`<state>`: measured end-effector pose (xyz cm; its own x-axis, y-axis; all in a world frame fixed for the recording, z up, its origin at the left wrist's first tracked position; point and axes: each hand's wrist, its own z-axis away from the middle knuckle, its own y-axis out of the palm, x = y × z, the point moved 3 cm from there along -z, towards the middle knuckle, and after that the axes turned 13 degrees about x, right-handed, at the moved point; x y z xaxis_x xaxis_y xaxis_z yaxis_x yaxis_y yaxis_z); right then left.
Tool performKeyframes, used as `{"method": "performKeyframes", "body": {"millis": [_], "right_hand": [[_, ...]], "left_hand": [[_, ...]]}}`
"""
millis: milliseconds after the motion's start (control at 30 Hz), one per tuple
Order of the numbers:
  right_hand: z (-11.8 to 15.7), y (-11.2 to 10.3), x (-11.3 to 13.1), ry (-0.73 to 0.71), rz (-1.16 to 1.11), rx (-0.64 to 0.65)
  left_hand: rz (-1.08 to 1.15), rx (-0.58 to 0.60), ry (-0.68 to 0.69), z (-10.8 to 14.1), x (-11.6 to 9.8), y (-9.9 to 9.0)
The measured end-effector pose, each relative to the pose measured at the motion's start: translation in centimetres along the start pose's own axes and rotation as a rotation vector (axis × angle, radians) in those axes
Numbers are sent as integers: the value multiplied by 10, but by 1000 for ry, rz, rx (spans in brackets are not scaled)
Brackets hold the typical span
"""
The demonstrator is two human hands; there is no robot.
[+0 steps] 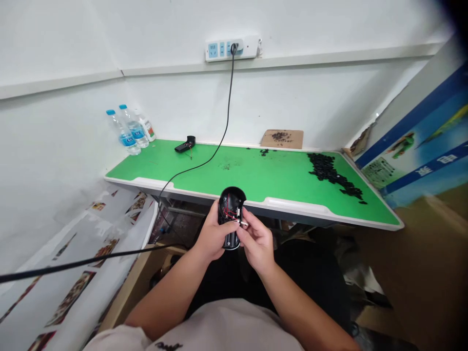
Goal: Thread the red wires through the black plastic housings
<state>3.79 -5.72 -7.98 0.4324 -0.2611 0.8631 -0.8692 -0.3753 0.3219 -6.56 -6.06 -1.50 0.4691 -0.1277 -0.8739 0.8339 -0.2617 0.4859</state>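
A black rounded plastic housing [231, 195], with its inside facing me, is held in front of the table's near edge. Red wires and small metal parts show inside it. My left hand [214, 234] is wrapped round its left side, the thumb lying across the lower part. At the right side, the fingers of my right hand [259, 241] pinch a small pale part [243, 223] at the housing's edge; its exact kind is too small to tell.
On the green table [204, 183] lie a black device part [185, 145] with loose wires, a heap of small black pieces [323, 168] and a cardboard piece [281, 139] with dark bits. Water bottles [126, 134] stand back left. A black cable [229, 105] drops from a power strip [252, 47] across the table.
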Motion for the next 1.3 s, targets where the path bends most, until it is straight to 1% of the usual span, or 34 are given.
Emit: {"method": "performKeyframes", "body": {"millis": [100, 167, 267, 300, 367, 433, 467, 500, 567, 600, 633, 700, 767, 800, 833, 900, 967, 1033, 1100, 1167, 1233, 1300], "right_hand": [[0, 4, 1, -53, 50, -31], [-5, 3, 9, -93, 161, -26], [-17, -2, 29, -205, 433, -2], [-22, -4, 34, -228, 520, 29], [-31, -4, 40, -217, 637, 137], [-37, -3, 39, -167, 663, 212], [-38, -2, 39, -146, 666, 204], [-38, -1, 38, -136, 675, 170], [-37, 1, 38, -153, 706, 106], [-36, 3, 37, -160, 715, 94], [-35, 4, 37, -152, 709, 93], [-35, 6, 35, -84, 661, 101], [-34, 7, 32, -12, 647, 57], [-34, 7, 32, -4, 660, 19], [-33, 8, 31, -9, 677, -29], [-31, 9, 28, -32, 695, -165], [-30, 10, 24, -25, 665, -314], [-31, 9, 19, 19, 588, -437], [-33, 8, 15, 88, 475, -500], [-37, 6, 13, 160, 365, -478], [-40, 3, 14, 217, 278, -387], [-39, -1, 17, 220, 211, -294]], "left_hand": [[-108, -74, 49, -2, -2, -6], [-220, -99, 48, -3, -3, -13], [-369, -51, -46, -3, -2, -20], [-411, -24, -78, -2, -2, -22], [-479, 13, -100, -1, -3, -22], [-489, 15, -109, 0, -3, -21], [-473, 7, -115, 1, -2, -21], [-447, 2, -120, 1, -1, -20], [-386, 17, -120, 2, 1, -18], [-361, 31, -114, 3, 2, -16], [-344, 40, -107, 3, 2, -16], [-325, 36, -104, 4, 3, -15], [-311, 20, -107, 5, 4, -14], [-296, 20, -104, 5, 4, -14], [-278, 24, -97, 5, 5, -13], [-249, 13, -72, 5, 8, -10], [-244, -45, -19, 5, 11, -9], [-243, -112, 38, 5, 14, -7], [-217, -136, 42, 6, 17, -7], [-172, -117, -17, 6, 19, -7], [-118, -88, -78, 6, 18, -10], [-68, -82, -109, 7, 14, -15]]}}
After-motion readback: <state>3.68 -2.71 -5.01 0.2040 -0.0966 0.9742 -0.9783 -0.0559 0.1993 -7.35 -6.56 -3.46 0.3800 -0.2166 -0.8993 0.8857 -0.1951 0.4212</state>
